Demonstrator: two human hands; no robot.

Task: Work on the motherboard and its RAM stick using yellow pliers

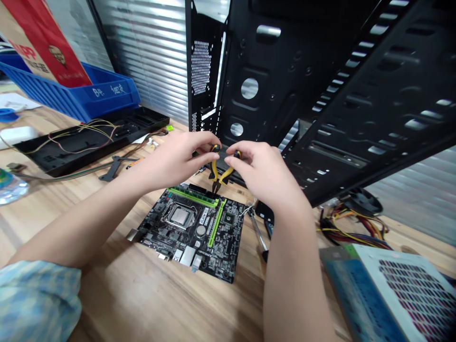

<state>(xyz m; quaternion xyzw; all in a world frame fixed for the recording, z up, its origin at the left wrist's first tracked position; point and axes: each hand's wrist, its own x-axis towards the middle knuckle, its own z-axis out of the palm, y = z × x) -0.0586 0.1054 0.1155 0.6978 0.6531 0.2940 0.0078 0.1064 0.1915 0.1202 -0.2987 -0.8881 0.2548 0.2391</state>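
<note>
A pair of yellow-and-black pliers (223, 177) points down at the far edge of a motherboard (192, 228). My left hand (185, 154) pinches the end of one handle, and my right hand (258, 168) pinches the other. The handles are spread apart. Whether the jaw tips touch the board I cannot tell. On the board, which lies flat on the wooden table, I see a silver processor (179, 216), a green memory stick (194, 195) in its slot, a bright green expansion slot (216, 223) and a round coin battery (201, 231).
Behind my hands stands a black computer case (270, 61). At left are a blue bin (71, 97) with a red paper bag and a black panel (71, 145) with wires. A screwdriver (257, 229) lies beside the board. A power supply (395, 285) and cables (349, 221) are at right.
</note>
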